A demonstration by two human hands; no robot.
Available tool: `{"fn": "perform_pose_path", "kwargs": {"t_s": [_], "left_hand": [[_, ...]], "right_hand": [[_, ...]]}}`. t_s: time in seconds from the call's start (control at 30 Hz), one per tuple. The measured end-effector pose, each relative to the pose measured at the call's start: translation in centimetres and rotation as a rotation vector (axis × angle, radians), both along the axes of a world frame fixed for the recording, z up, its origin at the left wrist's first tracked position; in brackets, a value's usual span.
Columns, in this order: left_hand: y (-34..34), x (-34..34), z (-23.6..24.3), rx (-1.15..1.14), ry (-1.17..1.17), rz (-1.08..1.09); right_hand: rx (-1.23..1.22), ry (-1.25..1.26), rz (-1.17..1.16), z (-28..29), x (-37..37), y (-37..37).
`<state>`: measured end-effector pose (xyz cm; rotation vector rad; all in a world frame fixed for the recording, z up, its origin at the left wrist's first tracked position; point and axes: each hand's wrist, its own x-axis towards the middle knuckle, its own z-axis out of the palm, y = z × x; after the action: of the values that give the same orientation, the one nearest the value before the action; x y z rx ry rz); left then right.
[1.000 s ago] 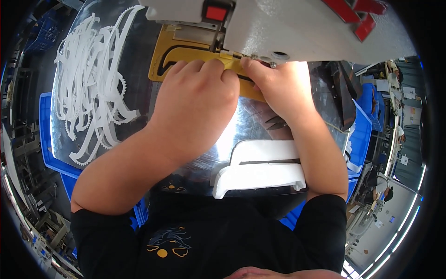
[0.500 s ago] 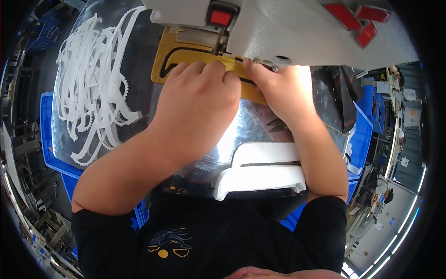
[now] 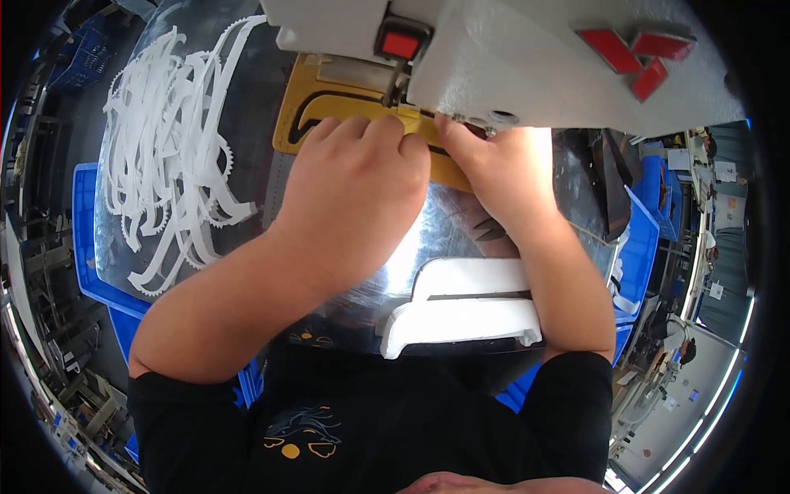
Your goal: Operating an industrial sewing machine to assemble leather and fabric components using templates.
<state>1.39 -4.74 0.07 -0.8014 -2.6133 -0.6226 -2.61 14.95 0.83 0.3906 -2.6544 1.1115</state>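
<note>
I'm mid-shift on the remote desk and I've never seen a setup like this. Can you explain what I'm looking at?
There is no robot here: each grip is a person's bare hand. The view comes from the left of two fisheye cameras on that person's head, looking down, so straight edges bend near the rim.

The pale machine head at the top looks like a sewing machine. Below it, the left grip and right grip are both on a yellow plate with dark slots; the left fingertips are hidden, so I can't tell how firmly it is held.

On the shiny tabletop lie white toothed strips at left and two long white pieces near the front edge.
</note>
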Motion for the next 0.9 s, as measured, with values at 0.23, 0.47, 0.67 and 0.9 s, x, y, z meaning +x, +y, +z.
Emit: {"fn": "perform_pose_path", "kwargs": {"t_s": [0.23,0.47,0.67,0.9], "left_hand": [[0.01,0.04,-0.06,-0.017,-0.02,0.007],[-0.13,-0.02,-0.04,-0.026,-0.007,0.004],[-0.18,-0.16,-0.07,-0.018,-0.006,0.009],[-0.09,-0.13,-0.06,-0.015,-0.006,0.015]], "right_hand": [[-0.019,0.011,0.007,-0.02,0.03,-0.01],[0.025,-0.024,-0.005,0.31,0.32,0.07],[-0.042,-0.013,-0.016,0.29,0.69,-0.3],[-0.026,0.012,-0.011,0.05,0.49,-0.32]]}}
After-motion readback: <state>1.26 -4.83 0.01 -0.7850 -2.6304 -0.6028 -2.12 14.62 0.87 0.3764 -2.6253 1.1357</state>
